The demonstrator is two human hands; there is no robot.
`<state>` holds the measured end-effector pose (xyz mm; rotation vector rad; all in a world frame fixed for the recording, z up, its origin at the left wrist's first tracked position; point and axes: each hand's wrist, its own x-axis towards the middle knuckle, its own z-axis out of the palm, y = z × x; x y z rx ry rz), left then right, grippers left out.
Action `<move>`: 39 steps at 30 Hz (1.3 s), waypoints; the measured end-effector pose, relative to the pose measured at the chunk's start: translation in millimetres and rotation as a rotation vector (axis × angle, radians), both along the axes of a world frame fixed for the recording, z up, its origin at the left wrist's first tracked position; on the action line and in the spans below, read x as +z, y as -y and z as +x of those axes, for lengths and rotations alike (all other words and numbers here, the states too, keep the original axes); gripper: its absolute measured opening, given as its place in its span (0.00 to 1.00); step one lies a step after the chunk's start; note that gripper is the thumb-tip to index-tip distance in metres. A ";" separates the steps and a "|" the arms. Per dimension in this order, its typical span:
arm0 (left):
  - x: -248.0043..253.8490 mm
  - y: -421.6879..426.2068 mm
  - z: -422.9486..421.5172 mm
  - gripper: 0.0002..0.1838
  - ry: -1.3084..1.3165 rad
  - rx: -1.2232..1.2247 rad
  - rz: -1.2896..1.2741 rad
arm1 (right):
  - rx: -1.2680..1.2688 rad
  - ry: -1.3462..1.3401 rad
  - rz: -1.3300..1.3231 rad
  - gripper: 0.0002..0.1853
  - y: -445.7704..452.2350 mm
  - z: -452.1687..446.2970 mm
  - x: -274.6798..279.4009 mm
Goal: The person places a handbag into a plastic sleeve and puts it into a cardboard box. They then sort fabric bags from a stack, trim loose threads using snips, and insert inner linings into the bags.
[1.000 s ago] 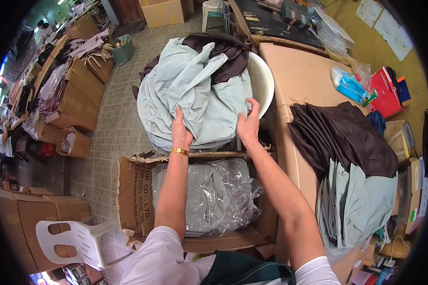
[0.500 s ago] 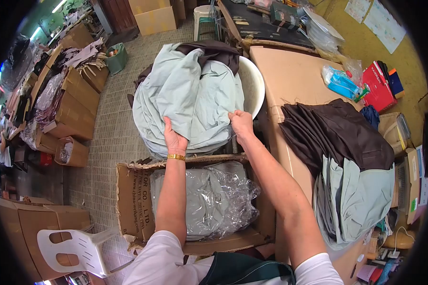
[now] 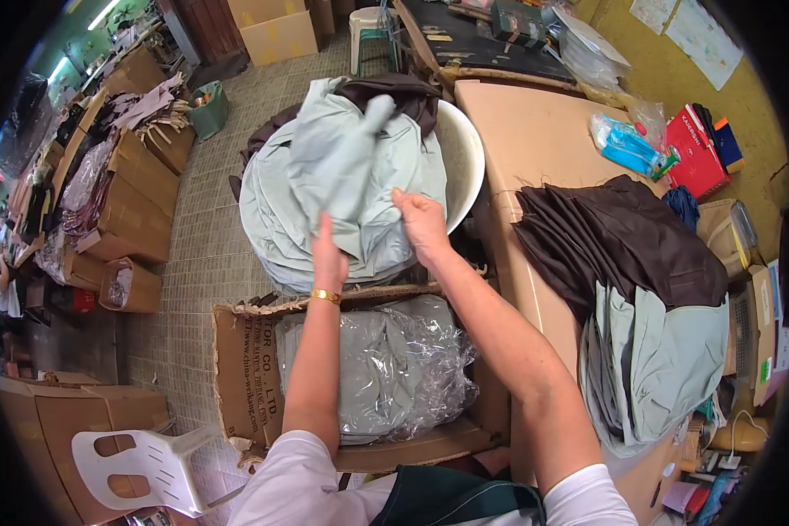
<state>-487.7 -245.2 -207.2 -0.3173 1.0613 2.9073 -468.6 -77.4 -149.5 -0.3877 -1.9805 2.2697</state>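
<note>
Pale grey-green creased cloth point(image 3: 324, 167) lies heaped over a round white smooth basin point(image 3: 469, 162), matte and limp, dark brown cloth point(image 3: 415, 95) behind it. Right hand point(image 3: 422, 226): fingers pinched narrow on the cloth. Left hand point(image 3: 329, 261): at lower edge, blurred, can't tell if gripping. Probably best: light pinch, one layer only, edges spread evenly so folds don't bunch.

Bright centre, black edges, motion-blurred cloth point(image 3: 335, 145)
</note>
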 end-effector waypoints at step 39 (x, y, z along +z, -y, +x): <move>14.4 35.4 -32.1 0.24 -0.108 0.060 -0.210 | -0.384 -0.150 0.961 0.12 -48.0 9.9 20.5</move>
